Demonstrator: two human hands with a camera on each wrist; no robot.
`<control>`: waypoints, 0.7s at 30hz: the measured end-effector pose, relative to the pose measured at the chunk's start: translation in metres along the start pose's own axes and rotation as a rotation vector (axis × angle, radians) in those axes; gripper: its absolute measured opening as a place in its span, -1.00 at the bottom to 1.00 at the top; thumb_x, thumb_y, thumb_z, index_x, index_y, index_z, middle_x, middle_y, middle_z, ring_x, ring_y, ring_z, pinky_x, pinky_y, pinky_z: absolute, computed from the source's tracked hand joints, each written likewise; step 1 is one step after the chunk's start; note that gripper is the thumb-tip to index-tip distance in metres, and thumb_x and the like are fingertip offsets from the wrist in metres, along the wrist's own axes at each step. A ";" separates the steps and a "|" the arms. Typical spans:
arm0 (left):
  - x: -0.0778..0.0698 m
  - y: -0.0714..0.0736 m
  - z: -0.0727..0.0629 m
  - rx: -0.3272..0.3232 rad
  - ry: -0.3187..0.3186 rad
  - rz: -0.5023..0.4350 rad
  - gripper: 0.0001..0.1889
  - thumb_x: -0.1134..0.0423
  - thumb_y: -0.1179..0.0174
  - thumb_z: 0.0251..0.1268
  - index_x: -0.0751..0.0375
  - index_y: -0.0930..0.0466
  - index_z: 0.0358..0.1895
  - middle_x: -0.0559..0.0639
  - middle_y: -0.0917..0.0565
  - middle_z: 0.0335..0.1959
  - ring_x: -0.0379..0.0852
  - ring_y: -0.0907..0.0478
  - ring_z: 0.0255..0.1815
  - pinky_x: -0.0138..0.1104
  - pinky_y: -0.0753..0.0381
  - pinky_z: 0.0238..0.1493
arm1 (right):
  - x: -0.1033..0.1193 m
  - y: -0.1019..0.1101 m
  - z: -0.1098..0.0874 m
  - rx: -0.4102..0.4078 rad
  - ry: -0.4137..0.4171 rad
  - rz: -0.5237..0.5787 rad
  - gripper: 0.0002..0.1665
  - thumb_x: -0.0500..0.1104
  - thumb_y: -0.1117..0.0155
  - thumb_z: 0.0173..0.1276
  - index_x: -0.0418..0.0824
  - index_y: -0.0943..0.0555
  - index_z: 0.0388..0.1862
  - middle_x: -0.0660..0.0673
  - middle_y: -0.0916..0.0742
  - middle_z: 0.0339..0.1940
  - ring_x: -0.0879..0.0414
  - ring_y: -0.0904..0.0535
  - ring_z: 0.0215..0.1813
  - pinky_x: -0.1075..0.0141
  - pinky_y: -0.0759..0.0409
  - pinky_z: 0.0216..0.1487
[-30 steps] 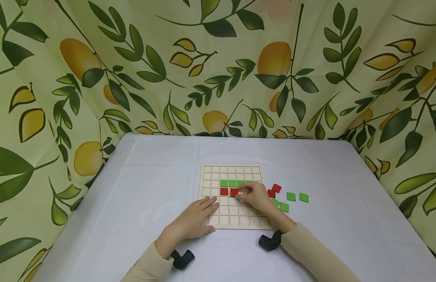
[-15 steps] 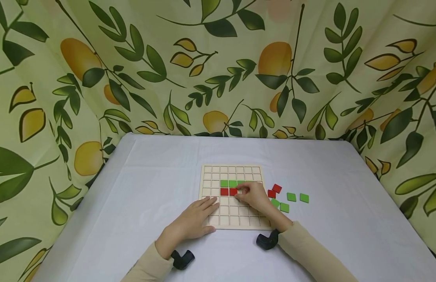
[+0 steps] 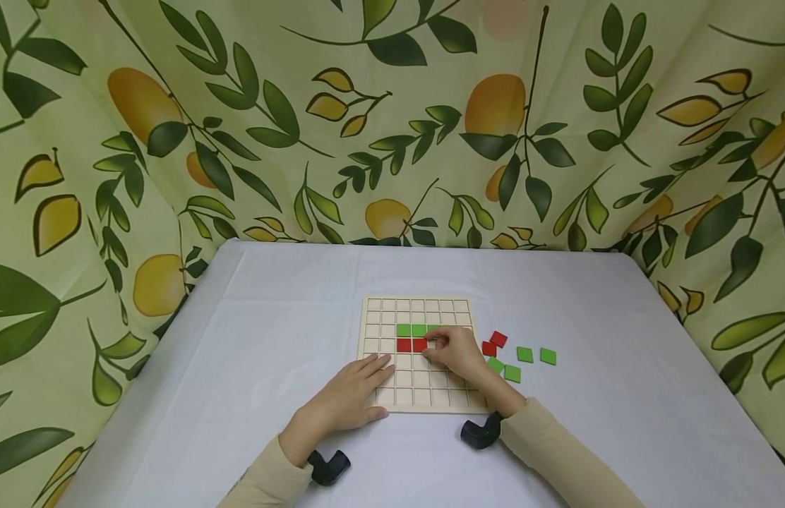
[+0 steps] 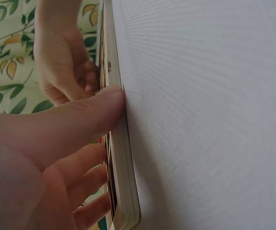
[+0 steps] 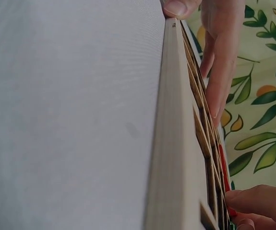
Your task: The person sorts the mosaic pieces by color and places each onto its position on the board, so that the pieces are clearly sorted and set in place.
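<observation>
The right red tile, out of line one second ago, now sits square in its board cell. Your right hand curls at its edge; grip cannot be confirmed. Your left hand, fingers extended, rests on the board.

Passable over the far rows of the grid board and across the tabletop on its left; blocked near left by the left hand, mid-right by the right hand, beyond the right edge by loose tiles.
</observation>
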State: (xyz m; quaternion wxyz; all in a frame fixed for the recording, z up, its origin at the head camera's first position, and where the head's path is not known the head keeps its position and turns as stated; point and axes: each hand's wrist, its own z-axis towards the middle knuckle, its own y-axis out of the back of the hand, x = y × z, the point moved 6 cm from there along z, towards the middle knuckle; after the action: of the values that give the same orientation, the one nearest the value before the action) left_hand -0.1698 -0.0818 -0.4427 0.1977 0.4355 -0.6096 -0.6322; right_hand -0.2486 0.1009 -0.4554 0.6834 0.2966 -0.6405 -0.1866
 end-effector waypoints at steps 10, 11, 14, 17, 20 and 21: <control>0.002 -0.003 0.001 0.005 0.010 -0.012 -0.28 0.00 -0.23 0.25 0.16 -0.24 0.44 0.06 -0.23 0.53 0.12 -0.16 0.55 0.01 -0.24 0.51 | 0.000 0.001 -0.001 0.004 0.003 0.002 -0.78 -0.29 -0.46 0.09 -0.30 -0.71 -0.24 -0.04 -0.56 -0.67 0.25 -0.32 -0.64 0.50 -0.24 -0.63; 0.002 -0.003 0.001 0.004 0.009 -0.011 -0.28 0.00 -0.23 0.25 0.16 -0.24 0.44 0.06 -0.23 0.53 0.12 -0.16 0.55 0.01 -0.24 0.51 | 0.000 0.002 -0.001 0.005 0.001 0.004 -0.78 -0.29 -0.46 0.09 -0.30 -0.71 -0.25 -0.05 -0.57 -0.67 0.24 -0.33 -0.63 0.50 -0.24 -0.63; 0.002 -0.003 0.001 -0.002 0.007 -0.015 -0.28 0.01 -0.23 0.25 0.16 -0.25 0.44 0.07 -0.24 0.53 0.12 -0.16 0.55 0.00 -0.25 0.51 | -0.001 0.004 -0.002 0.006 -0.008 0.014 -0.80 -0.27 -0.47 0.09 -0.28 -0.72 -0.27 -0.05 -0.57 -0.65 0.21 -0.35 -0.58 0.50 -0.26 -0.60; 0.001 -0.002 0.001 -0.004 0.005 -0.018 -0.28 0.02 -0.24 0.25 0.17 -0.25 0.44 0.07 -0.24 0.53 0.12 -0.17 0.55 0.01 -0.25 0.51 | -0.003 0.006 -0.004 0.005 -0.020 0.030 -0.82 -0.28 -0.46 0.09 -0.29 -0.72 -0.29 -0.06 -0.57 -0.64 0.18 -0.37 -0.54 0.49 -0.28 -0.58; 0.001 -0.002 0.001 -0.003 0.005 -0.022 -0.28 0.02 -0.24 0.25 0.17 -0.25 0.44 0.07 -0.24 0.53 0.12 -0.16 0.55 0.01 -0.24 0.51 | -0.006 0.007 -0.006 0.007 -0.037 0.053 -0.82 -0.28 -0.46 0.10 -0.30 -0.72 -0.29 -0.06 -0.57 -0.64 0.17 -0.38 -0.54 0.49 -0.29 -0.59; 0.001 -0.002 0.001 -0.003 0.006 -0.023 -0.28 0.01 -0.23 0.25 0.17 -0.24 0.44 0.07 -0.24 0.53 0.12 -0.16 0.55 0.01 -0.24 0.51 | -0.007 0.007 -0.006 0.008 -0.042 0.058 -0.81 -0.27 -0.46 0.11 -0.30 -0.72 -0.28 -0.06 -0.56 -0.63 0.18 -0.38 -0.54 0.49 -0.29 -0.59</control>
State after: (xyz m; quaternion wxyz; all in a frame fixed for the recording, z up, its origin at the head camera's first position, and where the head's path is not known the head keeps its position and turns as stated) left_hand -0.1705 -0.0818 -0.4449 0.1929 0.4439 -0.6032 -0.6340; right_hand -0.2443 0.1123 -0.4563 0.6736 0.2766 -0.6639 -0.1701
